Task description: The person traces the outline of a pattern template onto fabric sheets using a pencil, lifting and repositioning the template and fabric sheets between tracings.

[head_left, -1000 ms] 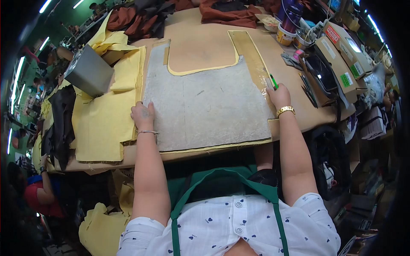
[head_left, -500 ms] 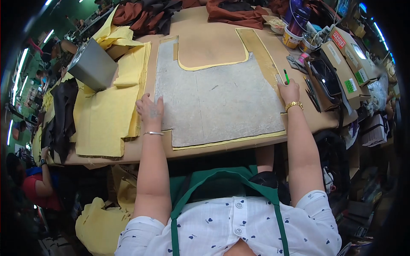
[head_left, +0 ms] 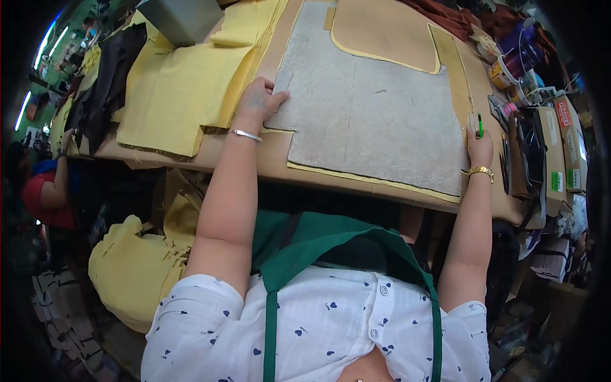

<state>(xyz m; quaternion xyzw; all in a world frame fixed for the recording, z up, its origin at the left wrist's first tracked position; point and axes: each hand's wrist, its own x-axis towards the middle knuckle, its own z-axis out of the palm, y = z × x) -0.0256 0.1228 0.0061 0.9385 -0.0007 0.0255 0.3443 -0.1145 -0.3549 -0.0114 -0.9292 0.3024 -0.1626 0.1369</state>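
A large grey pattern board (head_left: 382, 121) with a deep cut-out at its far side lies on yellow cloth, whose border (head_left: 375, 184) shows along the near edge. My left hand (head_left: 258, 104) rests at the board's left edge, thumb stretched onto it and apart from the fingers, holding nothing. At the board's right edge my right hand (head_left: 480, 149) is closed around a green pencil (head_left: 480, 122), which points upward. A pale, narrow piece beside that pencil is too small to name. Left of my left hand lies a stack of yellow cloth (head_left: 181, 95).
A grey metal block (head_left: 181, 19) stands on the yellow stack. Dark cloth (head_left: 114, 70) hangs at the table's left end, near another person's arm (head_left: 62, 172). Along the right side are pens (head_left: 505, 164), an open brown case (head_left: 527, 149), cardboard boxes (head_left: 550, 153) and a tub (head_left: 502, 73).
My view has tilted down and turned, so the table appears higher and further right. Both hands stay at about the same places along the board, and the pencil is still in my right hand.
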